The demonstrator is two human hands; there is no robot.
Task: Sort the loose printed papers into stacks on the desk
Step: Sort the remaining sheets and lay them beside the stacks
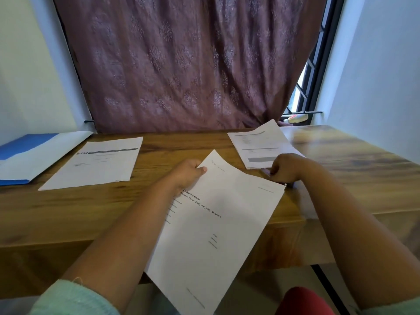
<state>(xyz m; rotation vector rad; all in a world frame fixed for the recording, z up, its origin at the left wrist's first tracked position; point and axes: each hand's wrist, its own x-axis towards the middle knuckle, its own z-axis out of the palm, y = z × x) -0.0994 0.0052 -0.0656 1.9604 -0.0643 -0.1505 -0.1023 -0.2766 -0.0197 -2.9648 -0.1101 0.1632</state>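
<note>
Left hand [186, 172] pinches sheet [213, 228], right hand [287, 168] curled

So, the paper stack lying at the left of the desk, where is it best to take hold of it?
Pinch the left stack at its near right corner, coming from the front. It lies flat on the desk, that corner is nearest the left hand, and bare wood surrounds it. The blue folder crowds its far left side.
</note>
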